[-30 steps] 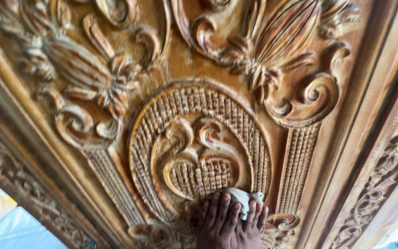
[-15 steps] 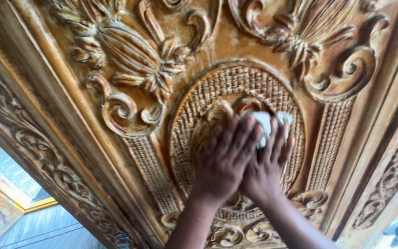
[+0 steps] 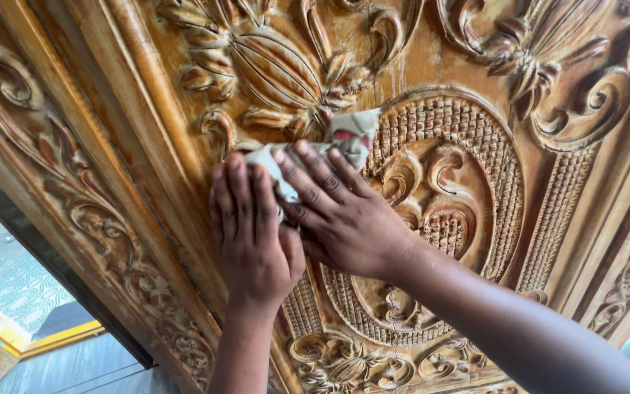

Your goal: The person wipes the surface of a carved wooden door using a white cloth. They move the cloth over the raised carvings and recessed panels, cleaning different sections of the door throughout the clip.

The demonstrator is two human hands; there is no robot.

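- At the far left, below the woodwork, a pale blue patterned surface (image 3: 9, 281) shows through a gap, with a thin yellow strip (image 3: 60, 339) running along its lower edge.
- Next comes the carved border of a large golden-brown wooden panel (image 3: 111, 109): a band of scrolling leaf shapes beside smooth raised mouldings that run diagonally up the frame.
- The left hand (image 3: 253, 230) lies flat against the panel, palm down, fingers straight and close together, pointing up. Its fingertips press on the lower left edge of a small crumpled pale cloth with reddish stains (image 3: 329, 146). The hand is not clenched; it pins the cloth to the wood rather than gripping it.
- The cloth sits on the panel just below a ribbed oval bud carving (image 3: 275, 69), at the left rim of a round medallion.
- The right hand (image 3: 344, 215) lies just beside the left, overlapping it slightly, fingers spread and angled up to the left. Its fingertips press on the cloth's middle, likewise holding it flat against the wood.
- To the right, the round carved medallion with a woven lattice ring and a curled heart-like centre (image 3: 446, 211) is partly covered by the right hand and forearm.
- At the far right stands a large spiral scroll carving (image 3: 599, 102), with more carved border below it.
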